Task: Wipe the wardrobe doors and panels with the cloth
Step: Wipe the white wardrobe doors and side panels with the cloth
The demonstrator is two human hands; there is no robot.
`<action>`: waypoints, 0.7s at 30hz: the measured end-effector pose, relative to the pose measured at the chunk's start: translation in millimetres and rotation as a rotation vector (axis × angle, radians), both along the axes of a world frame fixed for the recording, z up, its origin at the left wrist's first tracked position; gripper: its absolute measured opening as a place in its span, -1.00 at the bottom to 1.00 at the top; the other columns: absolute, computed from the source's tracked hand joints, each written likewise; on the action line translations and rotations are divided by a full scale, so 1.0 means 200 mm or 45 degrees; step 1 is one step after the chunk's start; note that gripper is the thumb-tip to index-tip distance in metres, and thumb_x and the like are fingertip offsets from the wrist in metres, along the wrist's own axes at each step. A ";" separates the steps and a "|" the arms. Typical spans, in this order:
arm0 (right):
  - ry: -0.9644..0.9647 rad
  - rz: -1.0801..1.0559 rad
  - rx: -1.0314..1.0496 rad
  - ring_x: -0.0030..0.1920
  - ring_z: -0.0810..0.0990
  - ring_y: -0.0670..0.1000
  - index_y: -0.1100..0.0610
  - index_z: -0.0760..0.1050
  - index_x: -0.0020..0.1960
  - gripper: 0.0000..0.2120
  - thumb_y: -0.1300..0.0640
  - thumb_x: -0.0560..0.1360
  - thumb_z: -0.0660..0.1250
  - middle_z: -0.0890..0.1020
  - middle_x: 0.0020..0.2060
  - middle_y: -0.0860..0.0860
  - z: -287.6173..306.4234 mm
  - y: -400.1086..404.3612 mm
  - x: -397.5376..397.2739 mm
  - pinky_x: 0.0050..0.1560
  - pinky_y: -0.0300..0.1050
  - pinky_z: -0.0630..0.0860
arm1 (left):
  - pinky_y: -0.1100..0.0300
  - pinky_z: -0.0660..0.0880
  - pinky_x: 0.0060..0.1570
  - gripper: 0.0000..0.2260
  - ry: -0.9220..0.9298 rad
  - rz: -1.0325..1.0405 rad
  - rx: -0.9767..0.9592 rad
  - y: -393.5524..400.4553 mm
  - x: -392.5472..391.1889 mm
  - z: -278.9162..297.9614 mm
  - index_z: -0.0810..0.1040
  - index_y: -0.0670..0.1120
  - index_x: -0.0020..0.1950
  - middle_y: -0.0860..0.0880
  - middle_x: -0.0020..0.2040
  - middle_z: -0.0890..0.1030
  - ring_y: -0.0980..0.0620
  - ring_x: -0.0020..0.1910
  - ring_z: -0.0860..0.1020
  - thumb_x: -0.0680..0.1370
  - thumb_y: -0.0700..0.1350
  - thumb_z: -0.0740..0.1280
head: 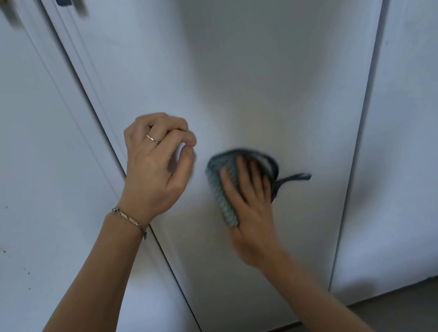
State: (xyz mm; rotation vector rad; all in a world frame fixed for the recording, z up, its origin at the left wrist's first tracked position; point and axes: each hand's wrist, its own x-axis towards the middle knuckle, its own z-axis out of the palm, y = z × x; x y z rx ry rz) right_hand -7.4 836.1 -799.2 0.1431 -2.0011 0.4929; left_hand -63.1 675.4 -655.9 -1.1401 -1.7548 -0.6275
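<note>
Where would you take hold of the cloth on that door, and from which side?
Probably the dark loop end of the cloth: it bulges free past the right hand, whose flat fingers cover the ribbed middle. Come from the upper right, above the trailing strip. The middle door behind it blocks any approach from behind.

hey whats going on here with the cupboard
A person is wiping a white wardrobe door with a teal-green knitted cloth. The right hand presses the cloth flat against the middle door panel; the blur suggests it is moving. The left hand, wearing a silver ring and a bracelet, hovers beside it with fingers curled, holding nothing.
</note>
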 end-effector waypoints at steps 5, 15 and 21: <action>-0.248 -0.020 0.123 0.66 -0.13 -0.03 -0.17 -0.04 0.67 -0.19 0.13 0.49 0.17 -0.07 0.67 -0.14 -0.42 -0.03 0.09 0.64 0.00 -0.21 | 0.18 0.14 0.33 -0.87 0.006 -0.007 -0.002 0.00 0.00 0.00 0.65 -0.18 -0.06 -0.03 0.04 0.64 -0.06 0.20 0.44 0.56 -0.29 0.31; 0.231 -0.123 -0.369 0.66 -0.10 0.14 0.13 0.18 0.63 -0.43 0.21 0.64 0.17 0.07 0.63 0.05 0.37 0.10 -0.03 0.63 0.15 -0.20 | 0.10 0.19 0.32 -0.80 0.042 -0.016 -0.004 0.00 -0.02 0.00 0.69 -0.15 -0.09 -0.03 0.02 0.64 -0.07 0.17 0.46 0.57 -0.26 0.26; 0.181 -0.184 -0.187 0.66 -0.16 0.08 0.09 0.11 0.65 -0.36 0.24 0.61 0.20 0.01 0.65 0.04 0.26 0.05 -0.04 0.62 0.10 -0.23 | 0.09 0.21 0.30 -0.85 0.065 -0.026 0.009 0.00 -0.03 0.00 0.69 -0.15 -0.12 -0.06 0.02 0.64 -0.08 0.16 0.47 0.55 -0.25 0.32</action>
